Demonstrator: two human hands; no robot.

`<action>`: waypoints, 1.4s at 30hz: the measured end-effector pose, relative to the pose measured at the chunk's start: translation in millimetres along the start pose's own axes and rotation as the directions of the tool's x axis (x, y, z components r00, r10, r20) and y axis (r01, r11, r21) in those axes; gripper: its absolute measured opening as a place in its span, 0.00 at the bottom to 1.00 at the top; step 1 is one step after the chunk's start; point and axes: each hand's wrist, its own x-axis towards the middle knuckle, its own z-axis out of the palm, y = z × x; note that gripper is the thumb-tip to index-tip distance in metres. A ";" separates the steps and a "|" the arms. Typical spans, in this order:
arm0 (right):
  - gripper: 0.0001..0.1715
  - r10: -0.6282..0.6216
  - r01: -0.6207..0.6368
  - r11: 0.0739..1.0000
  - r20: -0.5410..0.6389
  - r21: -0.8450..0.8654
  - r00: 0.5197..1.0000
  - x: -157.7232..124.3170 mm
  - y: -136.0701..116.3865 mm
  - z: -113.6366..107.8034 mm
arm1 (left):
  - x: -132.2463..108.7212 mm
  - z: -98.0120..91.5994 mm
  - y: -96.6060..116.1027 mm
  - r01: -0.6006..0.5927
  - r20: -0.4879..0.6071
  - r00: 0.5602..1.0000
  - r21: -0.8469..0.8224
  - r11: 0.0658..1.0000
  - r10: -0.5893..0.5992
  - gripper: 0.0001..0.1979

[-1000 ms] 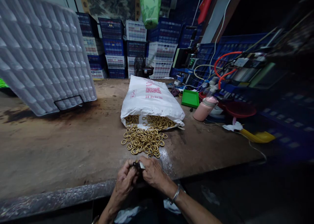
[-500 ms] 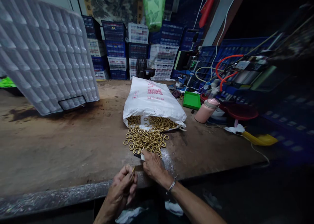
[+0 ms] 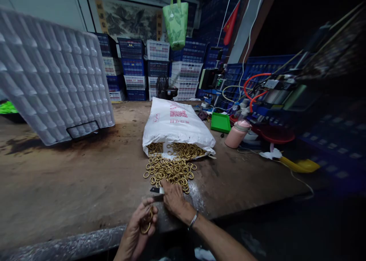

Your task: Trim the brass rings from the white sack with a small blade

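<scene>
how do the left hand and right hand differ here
The left hand holds gold-coloured rings; the right hand holds a dark-tipped tool.
The right hand is at the ring pile; the left hand is nearer the person.
A silvery bangle circles the right hand's wrist; none shows by the left hand.
Both are bare, with no gloves.

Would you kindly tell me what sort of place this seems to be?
Probably a small workshop: stacked plastic crates stand behind the workbench, brass-coloured rings spill from a white sack, and equipment with orange tubing sits at the right.
</scene>
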 end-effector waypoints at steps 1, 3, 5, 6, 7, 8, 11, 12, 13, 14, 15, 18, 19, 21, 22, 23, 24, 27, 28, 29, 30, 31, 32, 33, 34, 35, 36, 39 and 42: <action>0.22 0.002 -0.002 0.999 -0.003 0.049 1.000 0.5 1.5 -3.9 | 1.7 -0.9 -0.2 0.015 -0.014 1.000 -0.021 1.000 -0.015 0.16; 0.18 0.007 -0.006 0.978 -0.007 0.208 1.000 2.0 4.4 -14.9 | 5.2 -2.1 -1.0 0.031 -0.062 0.997 -0.052 0.998 -0.034 0.13; 0.09 0.011 -0.011 0.905 0.004 0.425 1.000 3.3 6.7 -26.8 | 8.3 -1.0 -1.9 0.018 -0.114 0.993 -0.049 0.999 -0.024 0.11; 0.07 0.010 -0.014 0.848 0.011 0.529 1.000 3.5 7.7 -31.7 | 9.7 0.8 -2.1 0.003 -0.125 0.992 -0.031 1.000 -0.007 0.11; 0.07 0.005 -0.018 0.784 0.022 0.620 1.000 3.1 8.4 -35.5 | 11.1 3.2 -2.4 -0.019 -0.123 0.992 -0.004 1.000 0.018 0.11; 0.09 -0.005 -0.020 0.722 0.034 0.692 0.999 2.2 9.1 -38.0 | 12.5 6.1 -2.6 -0.045 -0.113 0.992 0.031 0.999 0.048 0.11; 0.11 -0.030 -0.031 0.597 0.061 0.801 0.998 -2.8 10.3 -38.8 | 17.4 13.9 -4.8 -0.148 -0.079 0.984 0.165 0.975 0.162 0.12; 0.10 -0.038 -0.037 0.577 0.072 0.816 0.997 -4.7 10.4 -38.0 | 19.3 15.3 -6.0 -0.178 -0.073 0.977 0.218 0.960 0.198 0.12; 0.10 -0.045 -0.041 0.562 0.080 0.826 0.996 -6.3 10.4 -37.2 | 21.2 15.9 -7.4 -0.199 -0.068 0.972 0.272 0.942 0.224 0.13; 0.09 -0.049 -0.044 0.551 0.085 0.833 0.995 -7.6 10.2 -36.6 | 23.0 15.7 -8.9 -0.208 -0.064 0.968 0.326 0.922 0.241 0.13; 0.09 -0.052 -0.047 0.542 0.089 0.839 0.995 -8.6 9.8 -36.4 | 24.7 15.0 -10.2 -0.209 -0.061 0.967 0.377 0.902 0.249 0.14; 0.07 -0.043 -0.072 0.523 0.111 0.849 0.993 -9.8 7.7 -37.7 | 27.5 12.2 -12.2 -0.190 -0.062 0.967 0.479 0.857 0.249 0.16; 0.07 -0.037 -0.084 0.521 0.122 0.849 0.992 -9.8 6.7 -38.4 | 27.7 12.0 -12.1 -0.182 -0.070 0.966 0.500 0.846 0.249 0.17; 0.07 -0.022 -0.103 0.535 0.136 0.839 0.990 -9.3 4.4 -39.3 | 26.9 13.4 -11.2 -0.173 -0.084 0.963 0.534 0.828 0.255 0.18; 0.08 -0.011 -0.109 0.549 0.138 0.829 0.990 -8.9 3.1 -39.3 | 26.2 14.8 -10.5 -0.174 -0.086 0.961 0.550 0.817 0.263 0.18; 0.08 -0.001 -0.113 0.563 0.138 0.819 0.990 -8.3 1.8 -38.9 | 25.5 16.3 -9.9 -0.181 -0.084 0.958 0.561 0.808 0.273 0.18; 0.08 0.010 -0.119 0.573 0.138 0.811 0.990 -7.6 0.6 -38.1 | 24.9 17.5 -9.5 -0.189 -0.078 0.957 0.565 0.803 0.280 0.18; 0.10 0.033 -0.137 0.562 0.144 0.815 0.989 -5.6 -1.7 -34.9 | 24.1 18.2 -9.3 -0.182 -0.068 0.964 0.534 0.825 0.256 0.17; 0.10 0.037 -0.140 0.554 0.143 0.821 0.989 -5.3 -2.1 -34.0 | 24.1 17.3 -9.4 -0.165 -0.065 0.971 0.518 0.839 0.231 0.17; 0.10 0.040 -0.141 0.549 0.143 0.824 0.989 -5.2 -2.3 -33.4 | 23.9 16.3 -9.6 -0.145 -0.053 0.979 0.501 0.853 0.198 0.16; 0.10 0.045 -0.144 0.547 0.143 0.824 0.989 -5.3 -2.4 -33.2 | 23.5 15.3 -9.6 -0.128 -0.031 0.986 0.482 0.867 0.162 0.16; 0.10 0.047 -0.148 0.547 0.146 0.824 0.988 -5.7 -2.6 -33.4 | 22.9 14.5 -9.6 -0.115 -0.004 0.991 0.457 0.882 0.131 0.15; 0.09 0.045 -0.154 0.544 0.154 0.825 0.987 -6.3 -2.8 -33.9 | 22.0 14.2 -9.5 -0.105 0.024 0.994 0.429 0.897 0.105 0.15; 0.09 0.039 -0.160 0.536 0.165 0.829 0.986 -7.0 -3.2 -34.7 | 20.9 14.3 -9.4 -0.100 0.045 0.995 0.399 0.911 0.090 0.14; 0.09 0.027 -0.165 0.521 0.178 0.837 0.984 -7.7 -3.7 -35.6 | 19.8 14.8 -9.3 -0.102 0.057 0.995 0.372 0.923 0.086 0.14; 0.10 0.012 -0.169 0.502 0.189 0.848 0.982 -8.3 -4.4 -36.5 | 18.7 15.4 -9.3 -0.103 0.059 0.994 0.352 0.930 0.088 0.13; 0.10 0.001 -0.172 0.481 0.196 0.859 0.981 -8.6 -5.0 -37.2 | 17.9 16.1 -9.4 -0.104 0.052 0.994 0.340 0.935 0.092 0.13; 0.12 -0.013 -0.188 0.420 0.213 0.888 0.977 -8.0 -6.1 -37.3 | 17.3 17.1 -10.7 -0.116 0.051 0.993 0.331 0.936 0.105 0.13; 0.13 0.016 -0.213 0.404 0.226 0.889 0.974 -6.2 -4.7 -33.7 | 18.7 15.7 -13.0 -0.146 0.090 0.988 0.341 0.929 0.122 0.13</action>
